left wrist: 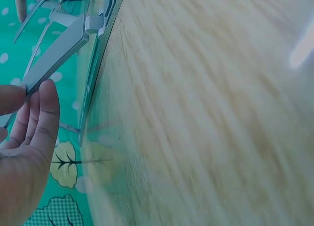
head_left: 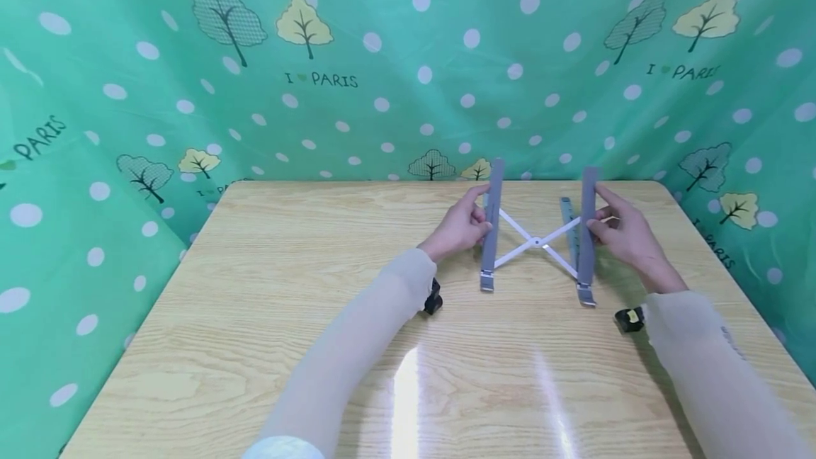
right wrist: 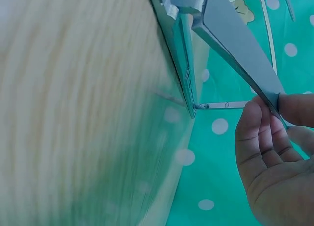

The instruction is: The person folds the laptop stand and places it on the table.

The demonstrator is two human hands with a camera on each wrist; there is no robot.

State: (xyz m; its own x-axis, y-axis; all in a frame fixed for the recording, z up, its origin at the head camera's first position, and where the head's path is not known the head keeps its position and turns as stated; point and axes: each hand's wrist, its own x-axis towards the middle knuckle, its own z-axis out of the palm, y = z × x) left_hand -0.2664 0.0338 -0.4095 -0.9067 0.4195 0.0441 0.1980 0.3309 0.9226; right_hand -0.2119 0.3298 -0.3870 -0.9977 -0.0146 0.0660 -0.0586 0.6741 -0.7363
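Toward three o'clock on my head feed, I have the grey stand (head_left: 537,241) spread open, pale crossed struts (head_left: 518,254) joining its sides, slim upper bars (head_left: 489,253) angled up from hinged six-o'clock ends.

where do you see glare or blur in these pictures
Head view: two glare streaks on the near tabletop; left wrist: smeared wood grain, glare patch at upper right; right wrist: blurred wood grain, green backdrop mirrored in the tabletop, right hand clearer.
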